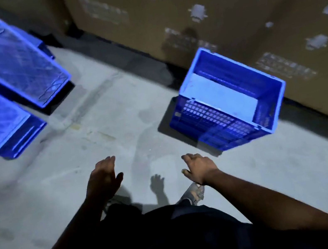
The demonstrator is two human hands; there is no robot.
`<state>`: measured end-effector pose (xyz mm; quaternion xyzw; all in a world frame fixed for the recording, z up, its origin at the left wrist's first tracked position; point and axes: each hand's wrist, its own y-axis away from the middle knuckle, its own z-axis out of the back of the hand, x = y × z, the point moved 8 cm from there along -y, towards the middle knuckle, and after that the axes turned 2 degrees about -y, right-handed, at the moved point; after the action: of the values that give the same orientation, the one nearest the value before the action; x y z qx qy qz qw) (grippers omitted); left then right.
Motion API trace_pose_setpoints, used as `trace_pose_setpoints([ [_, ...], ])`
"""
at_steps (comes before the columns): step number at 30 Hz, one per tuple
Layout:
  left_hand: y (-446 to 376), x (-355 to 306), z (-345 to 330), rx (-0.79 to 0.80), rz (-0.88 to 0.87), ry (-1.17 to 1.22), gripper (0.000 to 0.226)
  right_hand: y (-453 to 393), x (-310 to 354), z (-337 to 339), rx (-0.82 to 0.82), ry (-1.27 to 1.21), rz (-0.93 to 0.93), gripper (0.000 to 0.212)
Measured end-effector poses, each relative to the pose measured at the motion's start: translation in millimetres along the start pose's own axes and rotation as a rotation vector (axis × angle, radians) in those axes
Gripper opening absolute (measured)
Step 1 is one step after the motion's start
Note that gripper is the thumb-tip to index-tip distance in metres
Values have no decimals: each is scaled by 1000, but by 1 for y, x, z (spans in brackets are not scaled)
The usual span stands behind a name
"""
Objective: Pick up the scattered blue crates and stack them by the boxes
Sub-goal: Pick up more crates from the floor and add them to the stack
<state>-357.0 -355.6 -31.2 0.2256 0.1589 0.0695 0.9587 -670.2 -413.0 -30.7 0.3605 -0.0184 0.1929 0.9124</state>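
Nothing is held by the left hand (103,175) or the right hand (199,167); each grip is relaxed above the grey concrete floor (106,139). Beyond the right grip an upright blue crate (226,100) is set near the cardboard boxes (193,9). Far beyond the left grip two overturned crates (14,63) are seen.

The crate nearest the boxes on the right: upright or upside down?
Upright: the crate shows its open top and inner walls.

Plastic lattice crate (218,114), cardboard boxes (182,11)
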Motion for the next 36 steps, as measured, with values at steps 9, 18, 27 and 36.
trace_pose_setpoints([
  [9,132,282,33,-68,468,183,72,-126,280,47,22,293,264,56],
  [18,203,499,73,-62,779,340,74,-212,584,83,34,475,586,55],
  [27,190,715,176,-79,915,415,68,-330,863,102,109,553,723,56],
  [36,162,939,253,2,845,527,49,-450,1076,124,226,563,641,66],
])
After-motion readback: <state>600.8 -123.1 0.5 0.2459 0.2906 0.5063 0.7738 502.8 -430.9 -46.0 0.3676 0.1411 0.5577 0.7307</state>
